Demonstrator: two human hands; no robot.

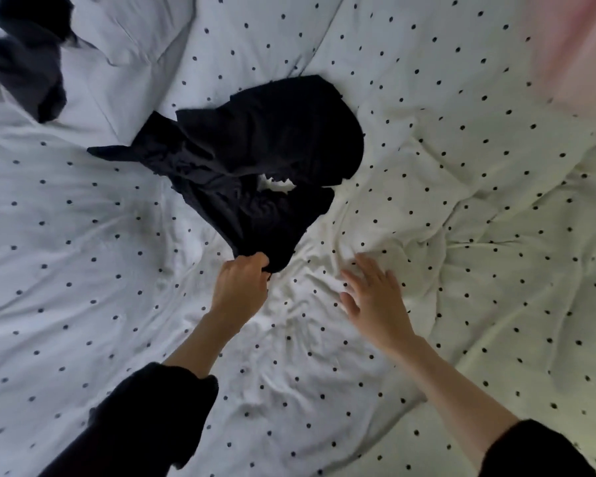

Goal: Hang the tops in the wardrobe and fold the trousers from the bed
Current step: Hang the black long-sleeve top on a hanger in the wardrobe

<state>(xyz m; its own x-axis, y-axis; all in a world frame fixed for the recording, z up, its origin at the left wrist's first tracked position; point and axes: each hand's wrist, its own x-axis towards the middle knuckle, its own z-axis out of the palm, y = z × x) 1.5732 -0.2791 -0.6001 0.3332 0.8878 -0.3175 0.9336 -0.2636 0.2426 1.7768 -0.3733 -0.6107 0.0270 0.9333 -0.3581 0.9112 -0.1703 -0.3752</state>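
Pinching one corner of the black garment (255,156), the left hand (241,287) is curled tight. The right hand (375,297) is spread flat, holding nothing, just over the dotted cover (461,235). One more dark garment (25,63) lies far off.

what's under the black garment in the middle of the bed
The black garment lies crumpled on the white dotted duvet; duvet shows through a gap in its folds. Anything else beneath it is hidden. The left hand grips its near end.
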